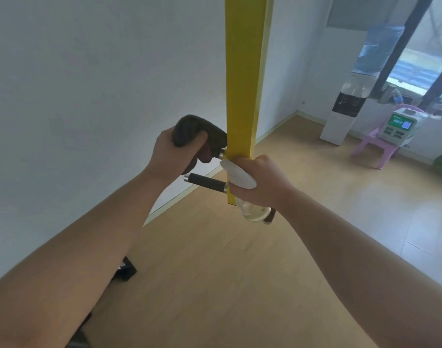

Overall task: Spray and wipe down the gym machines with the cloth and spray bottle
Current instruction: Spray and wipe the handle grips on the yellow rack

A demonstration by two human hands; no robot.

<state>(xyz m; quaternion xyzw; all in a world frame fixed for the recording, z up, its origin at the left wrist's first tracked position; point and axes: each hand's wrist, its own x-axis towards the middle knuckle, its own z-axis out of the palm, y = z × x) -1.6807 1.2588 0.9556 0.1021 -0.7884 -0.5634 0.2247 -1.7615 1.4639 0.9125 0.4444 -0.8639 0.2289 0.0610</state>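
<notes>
A yellow machine arm (242,79) hangs down the middle of the view, with black grip handles sticking out near its lower end. My left hand (173,153) is closed around a dark cloth (194,134) that is wrapped over the upper handle, left of the arm. The lower handle (206,183) is bare. My right hand (262,182) grips a clear spray bottle (253,210) with a white trigger head (237,174), pressed against the arm's lower end. The bottle's nozzle points left.
A white wall runs along the left. Light wooden floor lies below. A black machine base (125,271) sits at the lower left. At the right stand a water dispenser (345,106) and a pink plastic chair (377,144) carrying a white device, under a window.
</notes>
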